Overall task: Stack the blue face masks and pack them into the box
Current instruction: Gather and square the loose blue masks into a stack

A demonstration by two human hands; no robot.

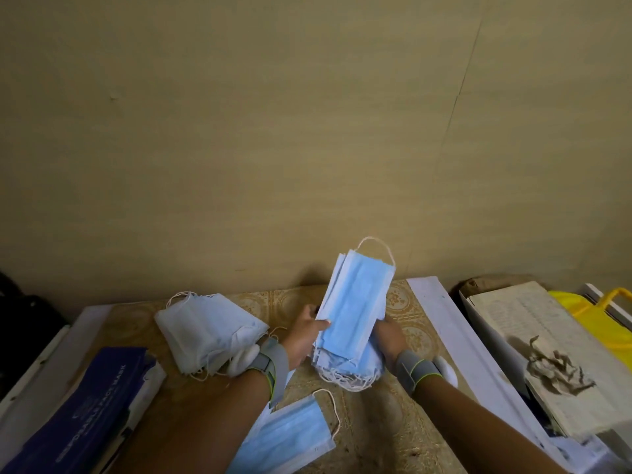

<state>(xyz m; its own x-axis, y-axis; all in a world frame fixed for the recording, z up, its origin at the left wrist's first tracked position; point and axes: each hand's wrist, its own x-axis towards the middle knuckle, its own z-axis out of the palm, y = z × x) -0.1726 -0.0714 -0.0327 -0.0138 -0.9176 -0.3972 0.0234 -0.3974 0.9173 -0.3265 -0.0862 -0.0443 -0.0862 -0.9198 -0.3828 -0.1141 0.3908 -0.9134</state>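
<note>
**Both hands hold the mask stack upright over the table**

At the table's (403, 436) left edge we see a dark blue box (85, 408) printed "disposable face mask", lying flat with its open end toward the table's centre. Toward the back left corner sits a loose pile of white-side-up masks (208, 331), ear loops spilling at its edges, just beside the left wrist. Near the front edge a single blue mask (290, 436) lies flat, partly under the left forearm. Along the right edge runs a white strip (455, 333), and beyond it a flattened cardboard carton (533, 340) with a crumpled scrap of brown paper (557, 369) on top; a yellow plastic item (602, 323) shows behind that. A plain beige wall (307, 114) rises right behind the table.

The stack of blue masks (355, 309) stands tilted on end over the table's middle, its top leaning toward the wall and one ear loop arched above it.

Our left hand (304, 333) grips the stack's left side, thumb pressed on the front face. Our right hand (390, 336) grips the lower right side, its fingers hidden behind the masks. Both wrists wear grey bands, and both forearms come in from the front edge.
</note>
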